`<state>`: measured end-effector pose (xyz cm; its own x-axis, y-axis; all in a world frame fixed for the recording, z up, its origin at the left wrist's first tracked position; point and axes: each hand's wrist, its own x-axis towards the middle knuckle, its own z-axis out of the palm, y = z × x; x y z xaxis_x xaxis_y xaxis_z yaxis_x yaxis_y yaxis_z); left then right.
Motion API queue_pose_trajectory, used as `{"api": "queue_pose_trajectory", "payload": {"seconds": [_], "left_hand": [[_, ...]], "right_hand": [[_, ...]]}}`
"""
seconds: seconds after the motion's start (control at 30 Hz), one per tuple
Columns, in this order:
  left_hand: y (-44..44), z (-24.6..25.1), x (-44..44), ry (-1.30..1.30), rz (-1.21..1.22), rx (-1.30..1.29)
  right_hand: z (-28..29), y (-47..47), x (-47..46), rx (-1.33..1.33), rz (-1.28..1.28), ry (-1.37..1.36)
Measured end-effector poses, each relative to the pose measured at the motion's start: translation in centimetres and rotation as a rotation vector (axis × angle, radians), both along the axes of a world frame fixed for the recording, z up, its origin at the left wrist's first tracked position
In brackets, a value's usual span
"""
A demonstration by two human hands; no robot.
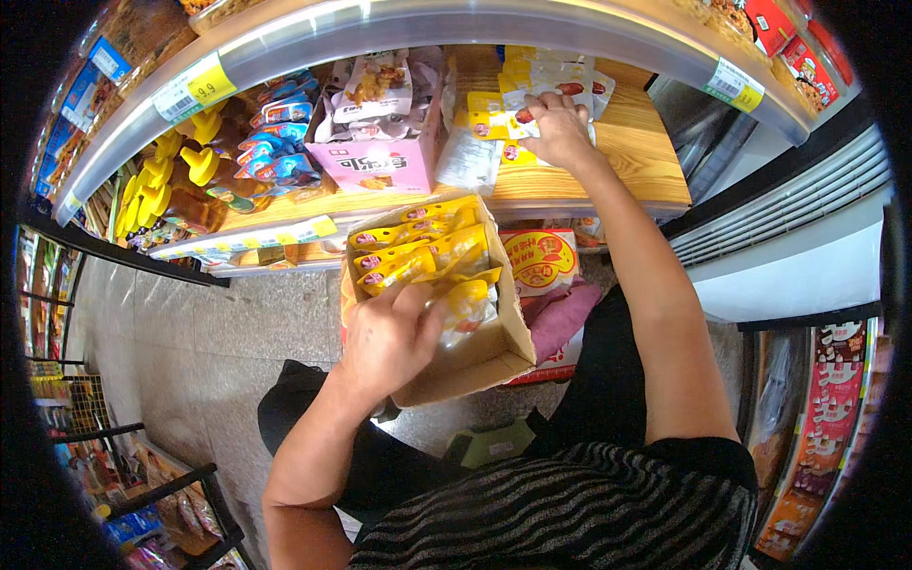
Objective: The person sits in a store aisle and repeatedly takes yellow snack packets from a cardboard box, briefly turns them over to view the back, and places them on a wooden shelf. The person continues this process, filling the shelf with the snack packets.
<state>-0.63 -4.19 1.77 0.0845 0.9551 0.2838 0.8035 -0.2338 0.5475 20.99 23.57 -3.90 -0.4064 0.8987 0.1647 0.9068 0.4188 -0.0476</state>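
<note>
My left hand lies over the left wall of an open cardboard box, its fingers against the front yellow-topped snack packets. Whether it grips a packet or the box wall is hidden. Rows of similar packets stand upright in the back of this box, while its near end shows bare cardboard. My right hand reaches onto the wooden shelf, its fingers closed over a yellow-and-white snack packet. More such packets lie flat and overlapping behind and under that hand.
A pink carton of pouches stands left on the shelf, near blue-lidded packs and yellow-capped bottles. The upper shelf's edge curves overhead. Below are a red-and-yellow carton and a purple cloth. A white vented unit stands right.
</note>
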Motion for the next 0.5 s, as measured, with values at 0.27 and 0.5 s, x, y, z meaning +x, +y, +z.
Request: {"api": "queue_pose_trajectory", "payload": {"seconds": [0.27, 0.5], "left_hand": [[0.1, 0.2, -0.9, -0.295, 0.013, -0.157], [0.4, 0.9, -0.8, -1.169, -0.085, -0.405]], "right_hand": [[1.4, -1.1, 0.3, 0.420, 0.122, 0.065], [7.1, -12.1, -2.1, 0.527, 0.565, 0.319]]}}
